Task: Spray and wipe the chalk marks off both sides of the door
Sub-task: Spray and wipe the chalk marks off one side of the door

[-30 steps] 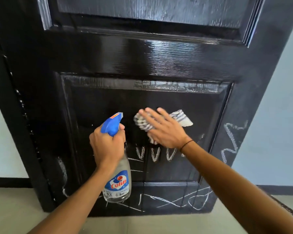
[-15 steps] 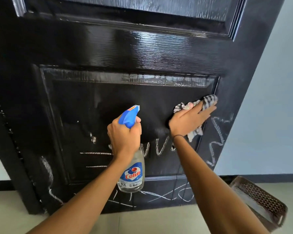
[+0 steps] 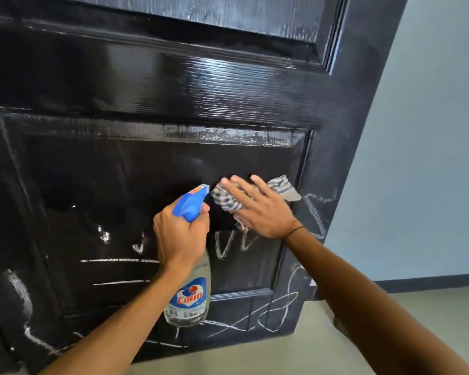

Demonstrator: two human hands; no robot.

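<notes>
on the lower panel the right hand (image 3: 263,209), fingers spread flat on the cloth (image 3: 228,198), has swept back left from the edge, leaving the zigzags (image 3: 233,242) below unwiped, while the left hand (image 3: 179,236) grips the spray bottle (image 3: 190,296).

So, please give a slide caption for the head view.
Right hand presses cloth on door; left hand grips spray bottle.

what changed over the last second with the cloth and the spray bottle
The right hand swept the checked cloth across the lower door panel to its right edge, then back toward the middle, close to the spray bottle. No grip was taken or let go. The left hand holds the bottle as before, and the chalk marks below the cloth remain.
</notes>
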